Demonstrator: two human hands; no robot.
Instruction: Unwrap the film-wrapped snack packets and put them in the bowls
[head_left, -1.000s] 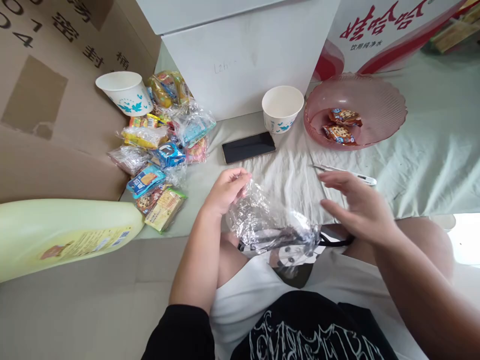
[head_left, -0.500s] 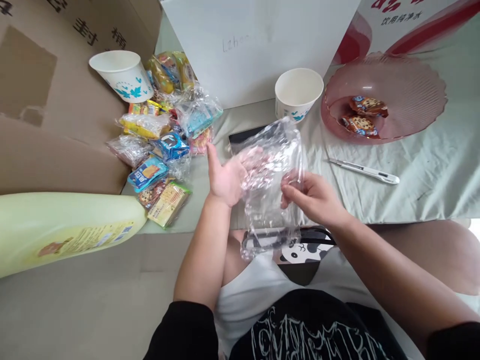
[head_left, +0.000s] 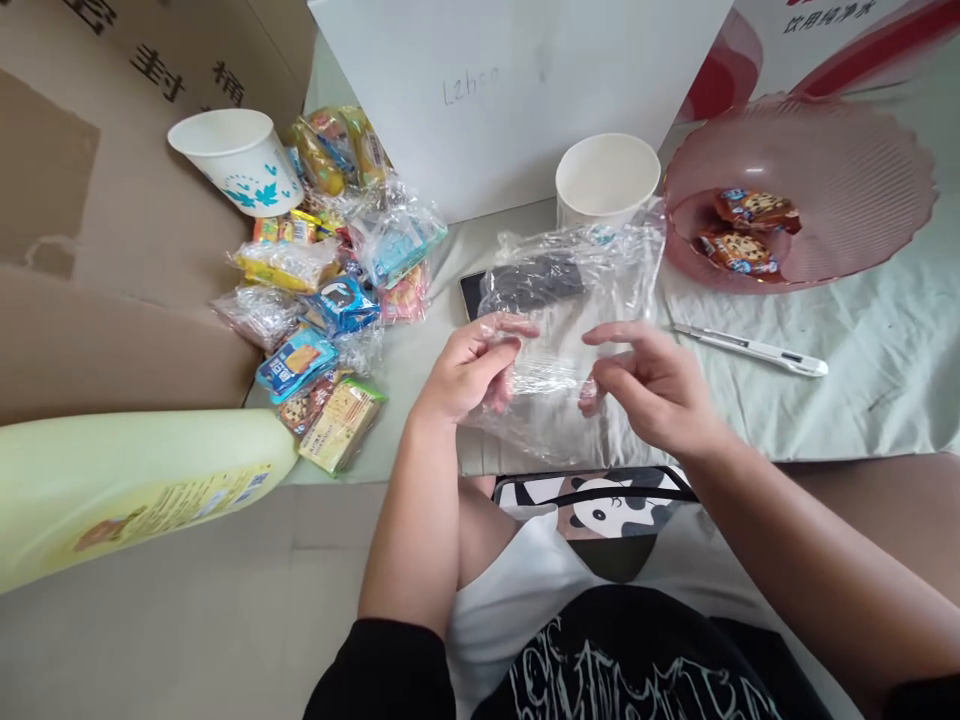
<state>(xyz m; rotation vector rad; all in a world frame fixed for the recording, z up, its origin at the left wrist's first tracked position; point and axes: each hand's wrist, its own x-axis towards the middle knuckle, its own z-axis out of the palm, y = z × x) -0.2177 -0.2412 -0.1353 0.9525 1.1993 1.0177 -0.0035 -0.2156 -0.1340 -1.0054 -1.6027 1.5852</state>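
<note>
A crumpled clear plastic bag [head_left: 555, 375] is stretched between my two hands above the table's front edge. My left hand [head_left: 469, 372] pinches its left side between thumb and fingers. On the other side my right hand [head_left: 656, 390] grips it with thumb and curled fingers, the index finger pointing out. Through the film a dark phone [head_left: 474, 297] shows, lying on the cloth. The bag's far edge overlaps the front of a white paper cup [head_left: 607, 178]. To the right of my right hand lies a white utility knife [head_left: 757, 350].
A pink ribbed bowl [head_left: 840, 200] holds two brown snack packs [head_left: 750, 252]. Several wrapped snacks [head_left: 345, 300] are heaped at left, beside a tilted paper cup [head_left: 240, 165], a cardboard box [head_left: 127, 300] and a pale yellow bottle [head_left: 135, 490]. A white box [head_left: 510, 120] stands behind.
My left hand has gone from open and spread to pinching the bag. The bag has tipped away from my lap and spread wider over the phone. My right hand has moved slightly right.
</note>
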